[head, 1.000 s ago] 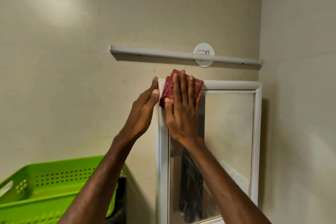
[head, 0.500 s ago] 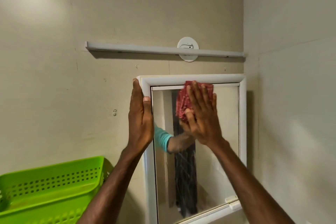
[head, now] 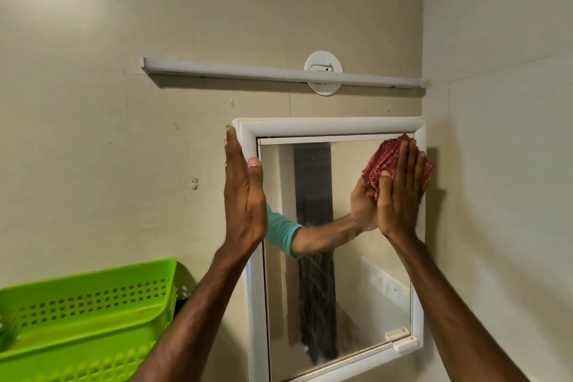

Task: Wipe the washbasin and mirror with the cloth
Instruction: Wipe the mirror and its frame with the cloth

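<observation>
A white-framed mirror (head: 341,304) hangs on the beige wall. My right hand (head: 401,192) lies flat on a folded red checked cloth (head: 386,158) and presses it against the glass at the mirror's top right corner. My left hand (head: 243,195) rests edge-on against the upper left side of the frame, fingers straight and thumb on the frame's front. The glass reflects my right arm and a teal sleeve. The washbasin is out of view.
A white light bar (head: 279,74) with a round mount runs along the wall above the mirror. A lime green perforated basket (head: 83,313) stands at the lower left. A side wall (head: 502,195) meets the mirror's right edge.
My right hand has slid the cloth from the mirror's top left, along the top of the glass, to the top right corner. My left hand stays on the left frame.
</observation>
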Motion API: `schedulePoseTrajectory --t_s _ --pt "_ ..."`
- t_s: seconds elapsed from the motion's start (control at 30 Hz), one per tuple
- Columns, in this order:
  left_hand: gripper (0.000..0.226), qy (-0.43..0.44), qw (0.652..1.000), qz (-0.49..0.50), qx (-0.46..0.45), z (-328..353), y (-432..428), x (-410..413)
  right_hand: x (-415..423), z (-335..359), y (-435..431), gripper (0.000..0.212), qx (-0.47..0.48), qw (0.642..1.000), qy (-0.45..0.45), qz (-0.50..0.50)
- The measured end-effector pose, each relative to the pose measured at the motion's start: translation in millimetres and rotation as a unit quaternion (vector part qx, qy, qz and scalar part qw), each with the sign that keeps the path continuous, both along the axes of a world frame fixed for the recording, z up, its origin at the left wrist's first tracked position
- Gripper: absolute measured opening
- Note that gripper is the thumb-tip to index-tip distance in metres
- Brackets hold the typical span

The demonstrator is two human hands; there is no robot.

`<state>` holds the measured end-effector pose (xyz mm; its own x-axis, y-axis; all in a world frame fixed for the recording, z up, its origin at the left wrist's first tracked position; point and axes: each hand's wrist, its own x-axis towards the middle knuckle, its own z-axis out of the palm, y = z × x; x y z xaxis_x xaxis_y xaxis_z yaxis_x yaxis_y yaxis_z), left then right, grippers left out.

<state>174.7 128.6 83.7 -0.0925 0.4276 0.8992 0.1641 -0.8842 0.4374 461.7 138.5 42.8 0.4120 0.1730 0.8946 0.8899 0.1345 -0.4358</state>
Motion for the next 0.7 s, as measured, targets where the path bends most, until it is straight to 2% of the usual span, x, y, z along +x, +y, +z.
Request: schedulePoseTrajectory --t_s 0.13,0.33,0.5,0.7 --pt "0.061 0.002 1.0 0.004 -0.006 -0.8 1.5 -0.2 -38.6 -7.3 1.8 0.068 0.003 1.0 -0.01 0.018" --pt "0.059 0.027 1.0 -0.009 -0.006 0.2 -1.7 -8.6 -120.6 -10.5 -1.4 0.068 0.013 0.993 -0.113 0.033" --pt "0.053 0.048 0.998 -0.033 -0.037 1.0 -9.6 -21.3 -181.7 -1.6 -3.4 0.066 -0.013 0.977 -0.208 0.042" --pt "0.052 0.06 0.995 -0.065 -0.052 -10.1 -10.9 -32.1 -192.4 -0.3 0.5 0.066 -0.006 0.978 -0.205 0.042"
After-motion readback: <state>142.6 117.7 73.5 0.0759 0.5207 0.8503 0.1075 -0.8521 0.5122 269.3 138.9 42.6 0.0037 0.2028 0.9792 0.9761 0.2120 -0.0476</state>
